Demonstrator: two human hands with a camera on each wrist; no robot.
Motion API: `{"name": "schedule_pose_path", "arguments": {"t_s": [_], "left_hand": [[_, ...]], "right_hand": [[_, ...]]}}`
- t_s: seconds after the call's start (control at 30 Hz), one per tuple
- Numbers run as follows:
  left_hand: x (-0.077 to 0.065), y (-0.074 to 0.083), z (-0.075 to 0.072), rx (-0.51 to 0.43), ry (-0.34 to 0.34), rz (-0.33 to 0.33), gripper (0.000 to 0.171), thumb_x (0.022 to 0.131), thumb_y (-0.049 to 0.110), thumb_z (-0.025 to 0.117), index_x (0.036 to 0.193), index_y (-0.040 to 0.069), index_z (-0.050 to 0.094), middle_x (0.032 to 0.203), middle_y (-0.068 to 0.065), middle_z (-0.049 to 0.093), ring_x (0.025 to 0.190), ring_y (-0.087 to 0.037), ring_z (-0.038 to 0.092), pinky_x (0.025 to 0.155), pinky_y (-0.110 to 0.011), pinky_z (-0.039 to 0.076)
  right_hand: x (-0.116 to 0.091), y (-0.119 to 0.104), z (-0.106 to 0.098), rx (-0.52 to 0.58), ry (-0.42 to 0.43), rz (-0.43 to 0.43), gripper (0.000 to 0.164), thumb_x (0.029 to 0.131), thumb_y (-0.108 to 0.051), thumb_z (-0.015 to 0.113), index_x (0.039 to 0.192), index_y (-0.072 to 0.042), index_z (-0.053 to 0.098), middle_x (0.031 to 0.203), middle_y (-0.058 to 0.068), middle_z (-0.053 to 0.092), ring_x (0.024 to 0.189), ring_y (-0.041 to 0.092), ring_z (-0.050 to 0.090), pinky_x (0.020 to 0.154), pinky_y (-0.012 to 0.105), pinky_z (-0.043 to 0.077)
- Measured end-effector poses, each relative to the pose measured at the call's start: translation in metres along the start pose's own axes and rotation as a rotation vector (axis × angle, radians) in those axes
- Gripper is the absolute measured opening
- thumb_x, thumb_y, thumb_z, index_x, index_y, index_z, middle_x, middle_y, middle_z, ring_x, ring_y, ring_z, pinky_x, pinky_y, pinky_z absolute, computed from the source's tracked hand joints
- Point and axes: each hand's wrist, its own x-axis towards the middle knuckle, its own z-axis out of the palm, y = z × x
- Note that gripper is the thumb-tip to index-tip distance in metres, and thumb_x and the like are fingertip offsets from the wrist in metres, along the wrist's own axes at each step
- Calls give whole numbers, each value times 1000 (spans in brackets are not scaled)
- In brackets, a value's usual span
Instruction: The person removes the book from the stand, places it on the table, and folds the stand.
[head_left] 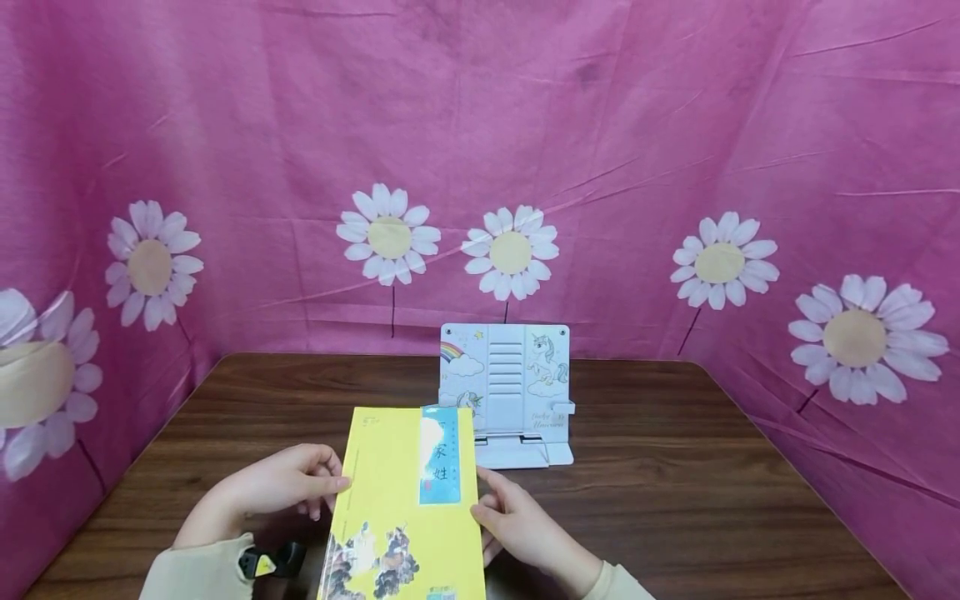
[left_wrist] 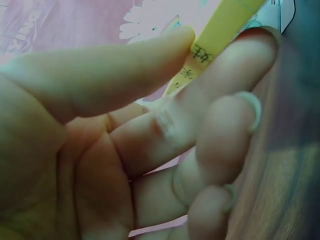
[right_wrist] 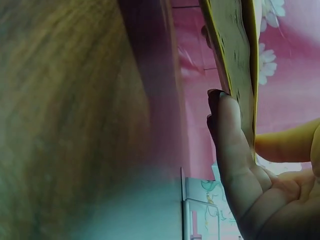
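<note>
Left hand (head_left: 292, 479): my thumb and fingers pinch the spine.
Yellow book (head_left: 406, 521): between my hands, over the worktop (head_left: 675, 483); probably light, bendable, slick-covered; best gripped by both long edges.
Right hand (head_left: 517, 523): I pinch the opposite edge.

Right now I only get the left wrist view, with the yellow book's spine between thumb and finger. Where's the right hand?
Observer: The right hand grips the yellow book at its right edge, as the head view shows.
Operator: What marks the upper front cover?
Observer: A blue label with dark characters, toward the cover's right side.
Operator: And the edge opposite the spine?
Observer: The right wrist view shows page edges there, between the covers.
</note>
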Motion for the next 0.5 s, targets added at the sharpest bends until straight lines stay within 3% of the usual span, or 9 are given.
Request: {"name": "schedule_pose_path", "arguments": {"t_s": [0.3,0.5], "left_hand": [[-3,-7,-2,-11,-41,8,21,97,15,62,91,-4,55,75,-7,66,59,-12,59,53,-29,52],[-4,-10,-2,-21,-39,-7,21,97,15,63,91,-4,55,74,-6,63,59,-12,59,54,-28,51]], "right_hand": [[-1,7,7,8,-19,15,62,101,-4,49,152,10,18,90,9,71,55,14,63,53,32,57],[-1,7,6,75,-72,63,63,101,-5,51,151,12,17,96,11,72,57,12,65,55,31,58]]}}
